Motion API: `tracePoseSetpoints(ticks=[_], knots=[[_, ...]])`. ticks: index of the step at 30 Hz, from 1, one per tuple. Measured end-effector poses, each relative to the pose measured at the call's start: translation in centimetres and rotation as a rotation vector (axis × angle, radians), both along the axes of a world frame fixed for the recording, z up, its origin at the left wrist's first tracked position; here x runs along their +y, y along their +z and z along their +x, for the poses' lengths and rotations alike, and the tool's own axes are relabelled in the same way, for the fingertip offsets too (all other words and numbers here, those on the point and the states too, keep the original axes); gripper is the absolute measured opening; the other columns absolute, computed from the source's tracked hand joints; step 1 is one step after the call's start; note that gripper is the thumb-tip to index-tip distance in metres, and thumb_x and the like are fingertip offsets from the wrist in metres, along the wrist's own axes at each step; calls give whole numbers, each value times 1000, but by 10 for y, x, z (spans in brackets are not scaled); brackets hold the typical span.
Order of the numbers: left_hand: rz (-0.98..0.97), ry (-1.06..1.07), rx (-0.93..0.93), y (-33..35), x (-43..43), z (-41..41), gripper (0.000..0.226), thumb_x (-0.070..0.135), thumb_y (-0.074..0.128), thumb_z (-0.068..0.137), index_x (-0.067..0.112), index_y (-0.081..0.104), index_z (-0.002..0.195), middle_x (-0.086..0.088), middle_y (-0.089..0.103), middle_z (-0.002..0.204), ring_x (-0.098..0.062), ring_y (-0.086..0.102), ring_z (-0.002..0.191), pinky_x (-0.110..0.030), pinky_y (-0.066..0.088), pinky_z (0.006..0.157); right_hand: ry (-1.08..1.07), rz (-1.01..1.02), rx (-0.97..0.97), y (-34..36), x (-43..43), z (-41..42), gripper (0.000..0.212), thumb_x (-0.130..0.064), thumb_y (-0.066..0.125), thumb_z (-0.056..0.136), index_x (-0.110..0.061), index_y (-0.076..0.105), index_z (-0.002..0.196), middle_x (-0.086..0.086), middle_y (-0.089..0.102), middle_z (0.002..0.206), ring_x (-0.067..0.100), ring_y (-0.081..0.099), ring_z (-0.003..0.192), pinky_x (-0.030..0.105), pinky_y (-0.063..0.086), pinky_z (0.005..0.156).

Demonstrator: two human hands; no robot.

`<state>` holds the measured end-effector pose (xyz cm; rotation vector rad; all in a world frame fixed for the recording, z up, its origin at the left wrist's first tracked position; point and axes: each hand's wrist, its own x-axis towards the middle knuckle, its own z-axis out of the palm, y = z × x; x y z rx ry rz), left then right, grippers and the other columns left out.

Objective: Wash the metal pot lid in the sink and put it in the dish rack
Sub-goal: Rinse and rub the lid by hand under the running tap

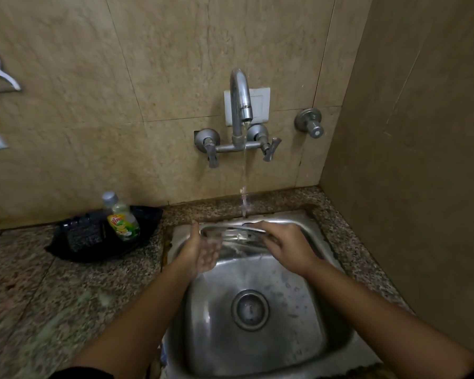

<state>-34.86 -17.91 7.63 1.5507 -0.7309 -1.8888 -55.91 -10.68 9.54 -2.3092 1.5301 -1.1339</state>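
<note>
The metal pot lid (237, 233) is held edge-on over the back of the steel sink (257, 348), under a thin stream of water from the wall tap (240, 99). My right hand (288, 246) grips the lid's right side from above. My left hand (203, 250) is palm-up at the lid's left edge, fingers apart, touching or cupping it; I cannot tell if it grips. The lid's middle is blurred by water. No dish rack shows.
A black tray (145, 228) on the granite counter (39, 291) left of the sink holds a dish-soap bottle (122, 217) and a dark scrubber (84, 236). A side wall (422, 187) closes in at the right. The sink drain (249, 310) lies below my hands.
</note>
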Motion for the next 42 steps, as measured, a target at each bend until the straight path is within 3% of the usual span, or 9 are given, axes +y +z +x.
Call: tracePoseSetpoints(ticks=[4,10,14,17,21,23,33,38,42], knots=[[-110,89,-148,-26,15,3,56,55,30,95,11,61,107,-3,59,99,-22,58,96,-36,44,84,-154,291,-689,-4,-10,6,21,-4,61,89,-13,67,106,4,72,97,14,69,87,30,56,75],[-10,43,323,-34,16,-10,64,63,33,91,14,63,119,-13,71,111,-31,64,103,-39,56,76,-427,575,-1396,-19,-23,-4,23,2,61,85,4,65,107,29,66,109,39,64,92,52,52,86],[-102,144,318,-41,18,-14,56,62,44,86,18,66,113,-11,73,107,-28,69,97,-36,57,72,-505,757,-1524,-29,-23,-6,30,-4,61,86,2,61,116,26,65,113,41,62,101,50,53,86],[-235,258,86,-40,16,-22,46,55,45,90,17,70,97,-10,74,96,-28,70,90,-40,57,79,-622,647,-1220,-33,-26,0,29,-8,60,87,-2,61,115,23,65,117,38,63,102,48,53,89],[-292,321,28,-35,17,-29,44,51,41,94,16,67,99,-3,73,88,-22,69,84,-34,56,71,-714,384,-49,-33,-36,5,54,-32,45,96,-14,33,145,10,35,152,29,36,138,43,32,111],[-316,339,38,-32,16,-33,42,51,42,93,18,67,96,-1,72,86,-19,69,82,-29,54,65,-631,304,256,-30,-47,7,59,-39,33,99,-13,20,150,7,21,159,23,17,147,42,15,119],[-293,349,49,-14,0,-40,52,54,40,93,10,68,95,-14,72,95,-29,68,90,-39,53,86,253,361,477,-24,-29,33,58,-49,14,99,-29,-5,151,-8,-6,161,5,-10,147,29,-3,117],[-279,343,45,-17,-2,-34,47,54,41,92,13,66,91,-14,72,99,-30,68,89,-46,55,86,-129,366,570,-21,-32,-21,65,-51,22,97,-24,2,152,-2,0,162,10,-5,148,31,-4,117],[-223,278,69,-18,5,-46,49,56,42,91,14,67,93,-8,76,81,-26,72,75,-31,56,63,-185,376,472,2,-68,16,66,-41,31,100,-11,4,152,7,-1,162,19,-1,149,35,2,120]])
